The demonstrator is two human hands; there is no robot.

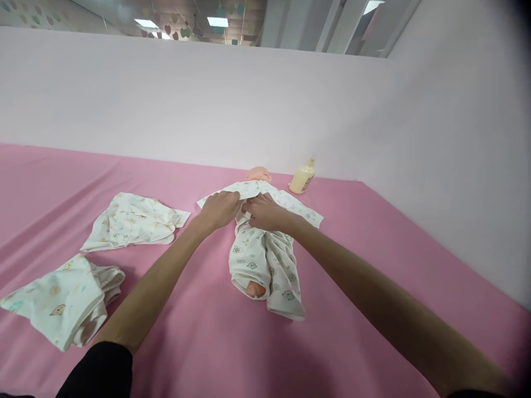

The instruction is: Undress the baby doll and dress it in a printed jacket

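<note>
Head view, centre: left hand (219, 210) and right hand (266, 213), fingers curled shut, pinch white printed cotton romper (265, 260) on plastic baby doll (258, 174).

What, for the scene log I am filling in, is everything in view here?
Baby doll: 1, peach, on its back mid-table, head towards the wall.
Doll's garment: 1, white with small green and tan print, on the doll.
Bottle: 1, cream, beside the doll's head, near the wall.
Loose garments: 2, white with print, left of the doll; one spread out, one bunched nearer the camera.
Table cover: 1, pink, under everything.
Wall: 1, pale, behind the table.
Left hand: 1, bare, pinching the garment at the doll's chest.
Right hand: 1, bare, gripping the same spot.
</note>
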